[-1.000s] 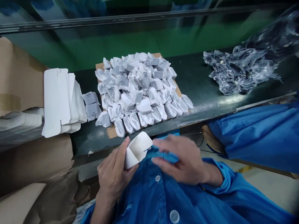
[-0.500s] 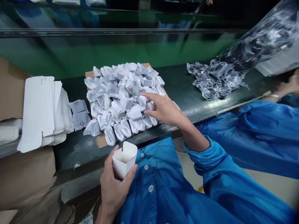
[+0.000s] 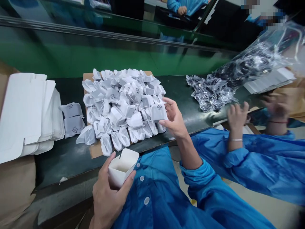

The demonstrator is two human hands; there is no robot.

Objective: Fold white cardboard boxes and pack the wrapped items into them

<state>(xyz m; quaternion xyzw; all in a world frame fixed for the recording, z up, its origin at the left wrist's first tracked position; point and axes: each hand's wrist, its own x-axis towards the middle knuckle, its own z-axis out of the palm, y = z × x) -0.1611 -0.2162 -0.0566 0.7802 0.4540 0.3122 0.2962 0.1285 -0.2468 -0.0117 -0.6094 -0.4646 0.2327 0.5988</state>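
Note:
My left hand (image 3: 111, 192) is wrapped round a small white cardboard box (image 3: 119, 178), its top open with a flap standing up. Inside, the box looks empty as far as I can see. At the right side of the pile, my right hand (image 3: 175, 118) pinches a white wrapped packet (image 3: 159, 112) with a printed mark between thumb and fingers. Beside it lies a heap of similar wrapped packets (image 3: 116, 116) on a flat piece of cardboard (image 3: 95, 152). Two more packets (image 3: 73, 119) lie left of the heap.
Flat white box blanks (image 3: 28, 111) are stacked at the left. Bagged dark items (image 3: 211, 92) lie on the dark bench (image 3: 182, 92) at the right, below a large clear bag (image 3: 257, 60). A co-worker's hands (image 3: 237, 117) are close by on the right.
My right hand has closed on a packet at the right of the heap and turned it. The view has shifted, and a co-worker's hands have come further into sight on the right.

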